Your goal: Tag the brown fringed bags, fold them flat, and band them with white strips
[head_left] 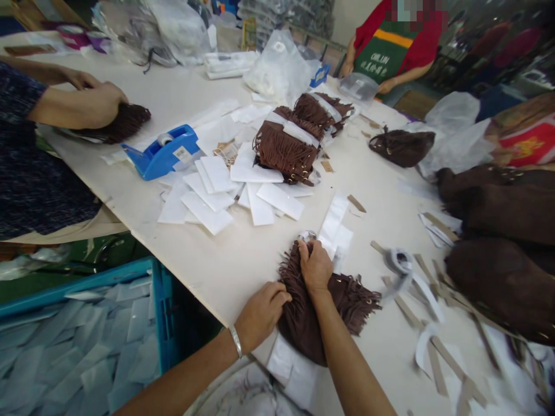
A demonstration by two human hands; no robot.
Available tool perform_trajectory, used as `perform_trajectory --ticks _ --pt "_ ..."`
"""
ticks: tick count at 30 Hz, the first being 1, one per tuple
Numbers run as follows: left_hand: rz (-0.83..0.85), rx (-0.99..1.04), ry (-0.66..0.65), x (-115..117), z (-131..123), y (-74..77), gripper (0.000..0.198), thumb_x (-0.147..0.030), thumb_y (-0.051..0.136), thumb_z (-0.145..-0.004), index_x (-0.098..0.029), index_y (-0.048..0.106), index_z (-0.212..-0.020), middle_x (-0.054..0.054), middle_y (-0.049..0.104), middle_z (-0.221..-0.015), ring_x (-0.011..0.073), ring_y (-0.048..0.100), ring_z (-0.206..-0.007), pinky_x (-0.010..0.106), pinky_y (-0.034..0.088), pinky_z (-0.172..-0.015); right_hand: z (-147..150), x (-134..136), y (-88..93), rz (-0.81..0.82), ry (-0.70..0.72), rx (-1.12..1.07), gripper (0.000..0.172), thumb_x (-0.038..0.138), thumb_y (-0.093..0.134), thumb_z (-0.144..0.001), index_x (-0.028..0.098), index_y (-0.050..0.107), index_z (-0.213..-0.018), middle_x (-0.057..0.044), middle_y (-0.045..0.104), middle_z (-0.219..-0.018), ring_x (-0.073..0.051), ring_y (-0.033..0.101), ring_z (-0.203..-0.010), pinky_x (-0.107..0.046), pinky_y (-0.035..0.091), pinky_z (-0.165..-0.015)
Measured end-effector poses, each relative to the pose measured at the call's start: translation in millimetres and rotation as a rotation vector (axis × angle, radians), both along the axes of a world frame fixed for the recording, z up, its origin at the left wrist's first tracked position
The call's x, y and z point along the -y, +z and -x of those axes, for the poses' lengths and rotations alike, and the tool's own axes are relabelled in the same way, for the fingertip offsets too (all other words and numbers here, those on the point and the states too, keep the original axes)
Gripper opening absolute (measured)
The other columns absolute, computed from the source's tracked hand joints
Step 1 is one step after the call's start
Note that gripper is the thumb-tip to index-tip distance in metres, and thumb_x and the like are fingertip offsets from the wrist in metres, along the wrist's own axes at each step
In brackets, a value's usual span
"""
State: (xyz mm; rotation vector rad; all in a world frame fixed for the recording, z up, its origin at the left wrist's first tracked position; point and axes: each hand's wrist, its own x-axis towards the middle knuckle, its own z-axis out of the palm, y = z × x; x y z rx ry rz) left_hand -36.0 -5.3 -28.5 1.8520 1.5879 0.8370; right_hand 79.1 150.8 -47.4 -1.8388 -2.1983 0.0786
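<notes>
A dark brown fringed bag (pixel 303 323) lies on the table right in front of me, its fringe spread out on both sides. My left hand (pixel 262 315), with a silver bangle at the wrist, pinches the fringe at the bag's left edge. Higher up, my right hand (pixel 315 266) is closed on the bag near its far end, the forearm crossing over it. Something shiny shows just beyond those fingers, too small to make out. White paper strips (pixel 333 222) lie beside the right hand, and more white sheets (pixel 290 370) stick out under the bag's near side.
Fringed bags with white bands (pixel 286 141) stand beyond a pile of white packets (pixel 212 193) and a blue tape dispenser (pixel 167 153). Brown bags (pixel 498 254) and scraps (pixel 407 306) lie right. A blue crate (pixel 158 312) stands below left. Co-workers stand left and across.
</notes>
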Motion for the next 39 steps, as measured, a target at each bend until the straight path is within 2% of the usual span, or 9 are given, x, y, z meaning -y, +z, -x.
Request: perform_trajectory --ticks 6,13,16,19,22,26,29,34,39 --pt "0.019 -0.102 -0.141 -5.6 8.8 3.9 0.023 -0.001 0.047 -0.08 -0.02 0.053 -0.091 0.003 0.055 -0.095 0.0176 0.054 -0.09 0.031 0.051 -0.08 -3.7 -5.3 0.3 0.031 -0.044 0.01 0.054 0.062 0.031 -0.095 0.018 0.059 -0.106 -0.007 0.066 -0.081 -0.019 0.06 -0.073 -0.028 0.03 -0.062" --pt "0.06 -0.104 0.167 29.5 -8.5 -18.9 0.024 0.0 0.045 -0.079 -0.02 0.05 -0.091 0.002 0.055 -0.086 0.0183 0.055 -0.084 0.032 0.049 -0.075 -6.2 -10.3 -4.7 -0.027 -0.088 0.112 0.051 0.057 0.028 -0.098 0.018 0.059 -0.108 -0.008 0.064 -0.081 -0.018 0.057 -0.073 -0.027 0.028 -0.064" --pt "0.134 -0.05 0.176 27.0 -6.4 -18.2 0.024 0.0 0.046 -0.078 -0.02 0.049 -0.09 0.001 0.056 -0.085 0.0177 0.057 -0.084 0.031 0.049 -0.076 -6.4 -10.1 -5.6 -0.066 -0.083 0.119 0.05 0.056 0.029 -0.098 0.018 0.06 -0.106 -0.007 0.064 -0.079 -0.018 0.057 -0.071 -0.028 0.027 -0.063" --pt "0.202 -0.156 0.157 20.7 3.7 5.9 0.017 -0.005 0.047 -0.081 -0.02 0.051 -0.089 0.003 0.058 -0.088 0.0201 0.058 -0.085 0.035 0.05 -0.076 -6.6 -9.6 -6.0 -0.102 -0.083 0.132 0.049 0.056 0.03 -0.098 0.017 0.06 -0.103 -0.007 0.063 -0.077 -0.018 0.056 -0.07 -0.028 0.027 -0.062" --pt "0.108 -0.309 0.182 13.4 6.1 49.6 0.018 -0.014 0.048 -0.086 -0.017 0.055 -0.102 0.011 0.058 -0.115 0.0266 0.055 -0.108 0.046 0.047 -0.092 -5.7 -9.0 -6.9 -0.135 -0.077 0.141 0.048 0.055 0.03 -0.099 0.018 0.06 -0.102 -0.007 0.062 -0.077 -0.018 0.055 -0.07 -0.029 0.027 -0.062" --pt "-0.129 -0.34 -0.035 0.6 -21.1 82.5 0.047 -0.021 0.045 -0.09 -0.014 0.041 -0.136 0.012 0.029 -0.154 0.0282 0.026 -0.142 0.049 0.03 -0.114 -5.0 -9.2 -8.3 -0.156 -0.081 0.141 0.048 0.055 0.028 -0.099 0.018 0.059 -0.099 -0.006 0.062 -0.077 -0.018 0.055 -0.071 -0.029 0.028 -0.062" --pt "-0.168 -0.429 -0.211 1.2 -45.6 54.5 0.062 -0.031 0.045 -0.093 -0.01 0.026 -0.147 0.012 0.019 -0.158 0.0297 0.015 -0.146 0.049 0.026 -0.116 -7.3 -9.2 -7.8 -0.152 -0.074 0.127 0.047 0.054 0.029 -0.099 0.017 0.058 -0.098 -0.006 0.062 -0.077 -0.017 0.055 -0.071 -0.029 0.03 -0.063" --pt "-0.105 -0.555 -0.167 23.9 -53.5 -12.3 0.067 -0.025 0.046 -0.092 -0.006 0.018 -0.15 0.019 0.017 -0.157 0.0317 0.014 -0.145 0.053 0.025 -0.116 -9.5 -10.4 -4.6 -0.068 -0.064 0.14 0.047 0.053 0.027 -0.1 0.018 0.057 -0.1 -0.007 0.062 -0.082 -0.019 0.057 -0.077 -0.029 0.036 -0.068" --pt "-0.177 -0.562 -0.177 28.5 -51.2 -13.3 0.066 -0.025 0.049 -0.091 -0.017 0.022 -0.15 0.017 0.009 -0.159 0.0349 0.012 -0.145 0.058 0.026 -0.113 -8.9 -13.3 17.3 0.108 -0.003 0.094 0.052 0.054 0.022 -0.099 0.017 0.056 -0.112 -0.012 0.063 -0.096 -0.025 0.058 -0.092 -0.036 0.044 -0.077"
